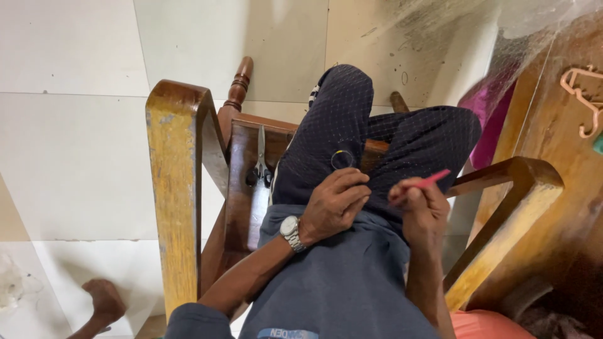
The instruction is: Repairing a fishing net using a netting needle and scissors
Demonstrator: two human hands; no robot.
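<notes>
Simply a slim pink stick point(432, 181), right hand point(422, 210)

Looks like you're at home, in a living room kind of spot: you're sat in a worn wooden armchair point(182, 182) on a pale tiled floor point(69, 144), scissors point(260, 164) on the seat, clothes hanger point(587, 100) nearby

Single head-worn view, straight down, close above lap and wooden chair point(179, 188)
</notes>
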